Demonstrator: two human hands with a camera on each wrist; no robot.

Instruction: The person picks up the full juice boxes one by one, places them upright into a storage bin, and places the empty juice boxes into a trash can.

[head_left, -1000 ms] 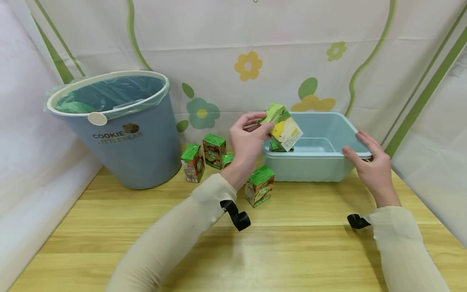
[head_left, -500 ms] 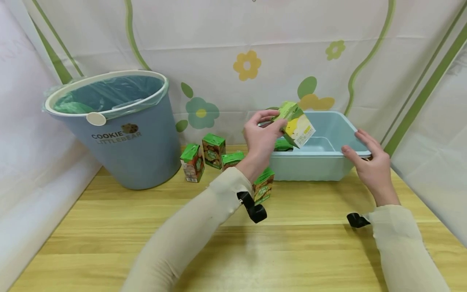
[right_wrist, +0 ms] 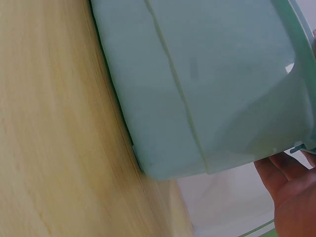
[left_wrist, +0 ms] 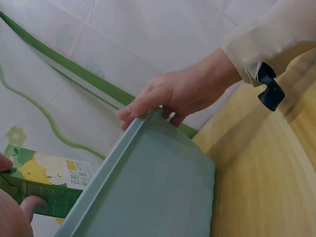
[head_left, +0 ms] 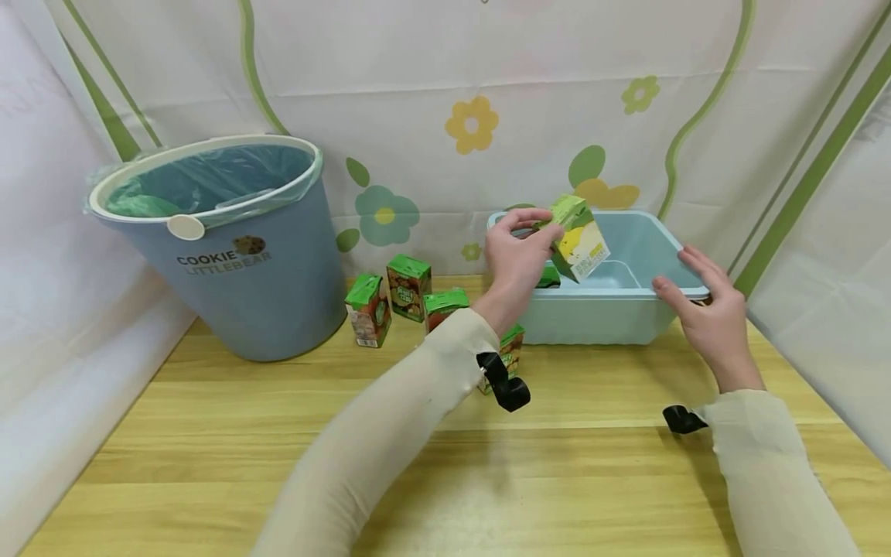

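A green and yellow juice carton (head_left: 582, 241) hangs tilted over the left part of a pale blue plastic basin (head_left: 592, 319). My left hand (head_left: 517, 263) pinches it between thumb and fingers; its fruit picture and printed side show in the left wrist view. At the basin's right front corner my right hand (head_left: 713, 321) grips the rim, thumb on top and fingers over the edge. Inside the basin at the left lies another green-topped carton (head_left: 548, 277), mostly hidden. In the right wrist view, the right hand's fingers (right_wrist: 291, 180) reach under the basin rim.
Left of the basin stand several small green-topped cartons (head_left: 409, 288), one partly behind my left wrist (head_left: 511, 352). A tall blue bin (head_left: 271, 286) with a plastic liner stands at the far left of the wooden table (head_left: 209, 456). A patterned white cloth (head_left: 418, 46) hangs behind.
My left hand has moved right with the juice carton, from the basin's left edge to over its inside. The right hand has stayed on the rim.
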